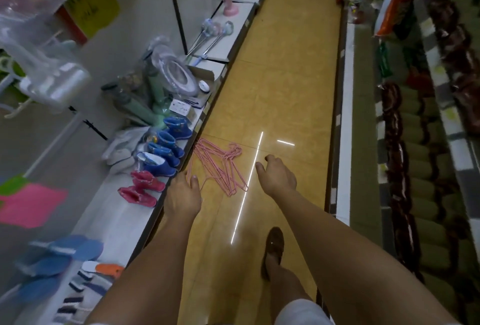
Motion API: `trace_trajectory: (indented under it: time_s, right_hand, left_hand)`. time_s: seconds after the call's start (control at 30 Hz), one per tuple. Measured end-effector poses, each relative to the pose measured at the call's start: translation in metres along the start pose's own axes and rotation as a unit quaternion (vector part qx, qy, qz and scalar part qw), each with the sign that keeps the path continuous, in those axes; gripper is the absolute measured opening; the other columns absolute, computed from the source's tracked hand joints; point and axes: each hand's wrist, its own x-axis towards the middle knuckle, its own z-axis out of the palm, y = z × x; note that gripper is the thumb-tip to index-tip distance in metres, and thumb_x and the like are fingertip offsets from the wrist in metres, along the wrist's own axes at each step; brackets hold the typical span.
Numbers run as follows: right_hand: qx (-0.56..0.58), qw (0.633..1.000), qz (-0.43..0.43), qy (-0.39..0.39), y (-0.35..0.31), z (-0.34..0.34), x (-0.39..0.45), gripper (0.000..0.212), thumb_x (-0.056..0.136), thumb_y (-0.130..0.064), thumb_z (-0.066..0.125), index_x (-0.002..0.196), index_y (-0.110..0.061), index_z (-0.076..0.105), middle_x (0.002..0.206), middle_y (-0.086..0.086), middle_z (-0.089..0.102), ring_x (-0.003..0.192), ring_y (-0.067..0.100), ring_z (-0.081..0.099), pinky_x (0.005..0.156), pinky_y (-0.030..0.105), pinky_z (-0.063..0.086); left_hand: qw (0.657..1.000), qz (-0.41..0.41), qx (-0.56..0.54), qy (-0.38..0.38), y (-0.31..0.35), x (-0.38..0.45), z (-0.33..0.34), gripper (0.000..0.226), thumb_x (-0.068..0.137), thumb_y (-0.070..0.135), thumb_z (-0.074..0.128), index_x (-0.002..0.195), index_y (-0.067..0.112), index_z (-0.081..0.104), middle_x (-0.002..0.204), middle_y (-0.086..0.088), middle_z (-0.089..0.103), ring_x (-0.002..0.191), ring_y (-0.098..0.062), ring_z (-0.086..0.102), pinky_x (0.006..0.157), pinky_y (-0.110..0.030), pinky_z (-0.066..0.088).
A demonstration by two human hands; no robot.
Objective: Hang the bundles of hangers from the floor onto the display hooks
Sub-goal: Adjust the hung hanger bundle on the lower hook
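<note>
The left hand (183, 193) and right hand (276, 175) reach down with loose fingers, holding nothing, over a bundle of pink wire hangers (220, 166) lying at twelve o'clock on the glossy yellow tiled aisle floor (285, 78), beside the low white shelf (109, 210) of blue rain boots (166, 150) at nine o'clock.

Bare arms, brown shoe (274, 249), white shorts (301, 311)

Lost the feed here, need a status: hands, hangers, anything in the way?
Left hand and right hand open, holding nothing. Pink hangers on the floor between them. Path looks unobstructed.
</note>
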Motion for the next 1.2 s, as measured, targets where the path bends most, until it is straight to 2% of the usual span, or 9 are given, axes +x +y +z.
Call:
trace_trajectory:
  time_s: [0.23, 0.47, 0.63, 0.83, 1.03, 1.2]
  right_hand:
    - [-0.039, 0.998, -0.041, -0.035, 0.017, -0.006, 0.089, 0.045, 0.100, -0.042, 0.031, 0.131, -0.012, 0.045, 0.130, 0.009, 0.051, 0.116, 0.028, 0.053, 0.091, 0.039, 0.041]
    - [-0.039, 0.995, -0.064, -0.062, 0.024, 0.048, 0.154, 0.045, 0.101, -0.040, 0.032, 0.133, -0.011, 0.042, 0.131, 0.010, 0.050, 0.118, 0.029, 0.051, 0.089, 0.038, 0.041]
    - [-0.014, 0.995, -0.074, -0.067, 0.032, 0.129, 0.197, 0.044, 0.101, -0.036, 0.033, 0.134, -0.009, 0.040, 0.129, 0.011, 0.052, 0.114, 0.029, 0.054, 0.083, 0.035, 0.042]
    - [-0.021, 0.991, -0.105, -0.076, 0.040, 0.259, 0.261, 0.044, 0.100, -0.035, 0.035, 0.134, -0.008, 0.040, 0.128, 0.013, 0.054, 0.114, 0.031, 0.054, 0.085, 0.036, 0.043]
    - [-0.048, 0.984, -0.143, -0.093, 0.053, 0.387, 0.324, 0.047, 0.099, -0.043, 0.037, 0.133, -0.010, 0.042, 0.126, 0.012, 0.056, 0.112, 0.030, 0.056, 0.084, 0.037, 0.046]
    - [-0.072, 0.979, -0.151, -0.115, 0.070, 0.468, 0.371, 0.051, 0.097, -0.044, 0.041, 0.138, -0.013, 0.040, 0.129, 0.012, 0.055, 0.114, 0.031, 0.055, 0.088, 0.039, 0.048]
  left_hand:
    - [0.999, -0.045, -0.011, 0.008, 0.034, 0.046, 0.044, 0.047, 0.100, 0.036, 0.034, 0.139, 0.011, 0.042, 0.137, -0.015, 0.049, 0.123, -0.033, 0.048, 0.098, -0.047, 0.041]
    - [0.998, -0.068, 0.000, 0.011, 0.016, 0.101, 0.100, 0.046, 0.100, 0.035, 0.035, 0.138, 0.009, 0.044, 0.134, -0.017, 0.051, 0.122, -0.033, 0.048, 0.096, -0.046, 0.041]
    - [0.994, -0.107, -0.009, -0.009, -0.044, 0.130, 0.169, 0.047, 0.100, 0.035, 0.038, 0.141, 0.011, 0.041, 0.138, -0.015, 0.048, 0.124, -0.031, 0.048, 0.098, -0.044, 0.042]
    - [0.987, -0.150, 0.035, -0.038, -0.142, 0.180, 0.267, 0.047, 0.100, 0.034, 0.039, 0.143, 0.015, 0.037, 0.144, -0.010, 0.041, 0.124, -0.028, 0.047, 0.095, -0.041, 0.045]
    - [0.975, -0.199, 0.083, -0.058, -0.234, 0.245, 0.353, 0.057, 0.095, 0.017, 0.049, 0.147, 0.013, 0.027, 0.146, -0.013, 0.037, 0.128, -0.030, 0.043, 0.098, -0.042, 0.045]
    - [0.959, -0.250, 0.102, -0.083, -0.278, 0.293, 0.412, 0.064, 0.090, 0.008, 0.054, 0.147, 0.013, 0.025, 0.148, -0.015, 0.031, 0.132, -0.032, 0.035, 0.102, -0.042, 0.042]
